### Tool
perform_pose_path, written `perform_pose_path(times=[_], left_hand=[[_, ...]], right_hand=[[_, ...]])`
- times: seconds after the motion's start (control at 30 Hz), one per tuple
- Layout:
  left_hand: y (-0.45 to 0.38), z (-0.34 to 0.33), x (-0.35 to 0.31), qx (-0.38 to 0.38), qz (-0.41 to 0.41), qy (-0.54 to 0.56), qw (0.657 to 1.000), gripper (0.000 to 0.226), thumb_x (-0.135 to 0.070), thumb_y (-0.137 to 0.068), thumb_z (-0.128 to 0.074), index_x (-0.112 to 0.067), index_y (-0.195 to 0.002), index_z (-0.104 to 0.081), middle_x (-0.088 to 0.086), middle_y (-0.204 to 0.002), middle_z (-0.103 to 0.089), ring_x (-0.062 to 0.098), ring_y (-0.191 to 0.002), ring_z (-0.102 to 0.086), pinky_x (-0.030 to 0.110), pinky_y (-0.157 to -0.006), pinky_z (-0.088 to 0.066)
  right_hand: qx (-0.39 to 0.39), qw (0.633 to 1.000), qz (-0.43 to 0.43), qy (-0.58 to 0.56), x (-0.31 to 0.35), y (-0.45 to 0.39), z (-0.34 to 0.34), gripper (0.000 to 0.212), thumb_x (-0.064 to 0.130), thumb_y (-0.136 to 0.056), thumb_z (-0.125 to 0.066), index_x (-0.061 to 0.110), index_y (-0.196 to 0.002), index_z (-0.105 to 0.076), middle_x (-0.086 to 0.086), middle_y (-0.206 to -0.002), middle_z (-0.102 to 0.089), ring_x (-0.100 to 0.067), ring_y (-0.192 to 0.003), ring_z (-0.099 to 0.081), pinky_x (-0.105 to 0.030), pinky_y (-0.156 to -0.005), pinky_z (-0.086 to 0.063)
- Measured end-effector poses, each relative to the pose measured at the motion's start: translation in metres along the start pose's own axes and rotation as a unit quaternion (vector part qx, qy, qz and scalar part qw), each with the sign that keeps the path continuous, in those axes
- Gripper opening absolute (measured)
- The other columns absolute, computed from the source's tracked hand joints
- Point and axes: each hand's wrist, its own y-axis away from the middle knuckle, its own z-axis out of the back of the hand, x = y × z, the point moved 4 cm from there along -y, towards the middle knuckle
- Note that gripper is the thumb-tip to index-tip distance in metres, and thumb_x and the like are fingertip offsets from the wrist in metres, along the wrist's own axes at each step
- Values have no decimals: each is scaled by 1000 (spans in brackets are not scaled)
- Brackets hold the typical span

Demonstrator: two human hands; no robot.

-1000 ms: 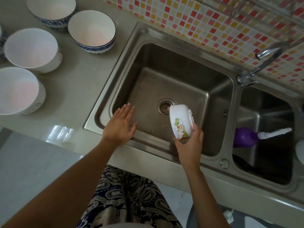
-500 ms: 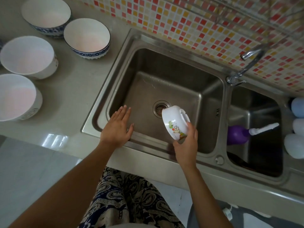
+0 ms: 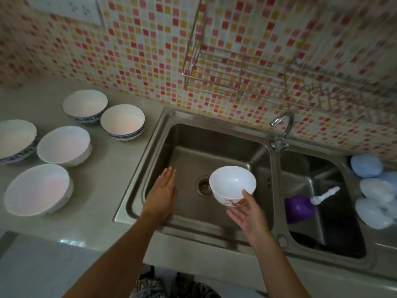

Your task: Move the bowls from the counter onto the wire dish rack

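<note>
My right hand [image 3: 249, 214] holds a small white bowl [image 3: 232, 183] with a cartoon print, upright, over the left sink basin. My left hand [image 3: 161, 194] hovers flat and open above the basin's left front edge, holding nothing. Several white bowls stand on the counter at the left: two with blue-patterned rims [image 3: 122, 121] [image 3: 85, 106], two plain white [image 3: 64, 145] [image 3: 37, 189], and one [image 3: 17, 139] cut off by the frame edge. The wire dish rack [image 3: 238, 67] hangs on the tiled wall above the sink, with nothing visible in it.
A double steel sink [image 3: 150, 145] has a tap [image 3: 281, 127] between its basins. A purple bottle with a white nozzle [image 3: 300, 207] lies in the right basin. Pale blue and white rounded items [image 3: 374, 190] sit at the far right.
My right hand has turned the small bowl from tilted on its side to upright and lifted it slightly. The view has tilted up, bringing the wire rack into sight. My left hand stays put.
</note>
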Motion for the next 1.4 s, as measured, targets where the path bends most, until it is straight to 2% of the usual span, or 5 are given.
perform_pose_path(times=[0.33,0.87,1.07,1.27,1.4], left_hand=[[-125,151,-144,-178,-227,-69,955,53,-15,-99,-33,-5,-148,-16,12,-156,-15,26,-145,-10,40,-118,-10],[-196,152,-178,-123,-151,-147,970,78,-61,-81,23,-17,-146,20,1,-152,30,18,-139,29,37,-116,12],[-197,155,-179,-110,-153,-152,970,86,-64,-73,32,-16,-145,22,0,-150,33,17,-138,31,36,-116,13],[-195,154,-180,-120,-148,-161,968,73,-59,-86,14,-17,-146,19,0,-152,29,16,-137,31,33,-112,19],[-195,155,-180,-127,-144,-172,966,72,-58,-87,13,-18,-146,19,-1,-151,29,16,-137,31,32,-111,19]], right_hand=[[121,983,116,-73,141,57,-49,43,41,-91,-57,16,-125,-48,-16,-118,-59,-35,-102,-64,-45,-79,-54],[112,947,302,-20,297,43,-100,52,32,-83,-74,23,-127,-47,-6,-121,-60,-28,-104,-65,-40,-82,-59],[-32,824,510,246,323,16,-124,72,25,-74,-83,23,-136,-45,8,-120,-54,-11,-99,-56,-14,-60,-52],[-107,603,598,517,317,-18,-137,89,10,-73,-81,27,-146,-34,3,-150,-39,-22,-137,-36,-41,-105,-46],[-104,568,578,576,317,-24,-143,88,-2,-75,-73,25,-148,-31,1,-153,-34,-25,-140,-30,-41,-103,-48]])
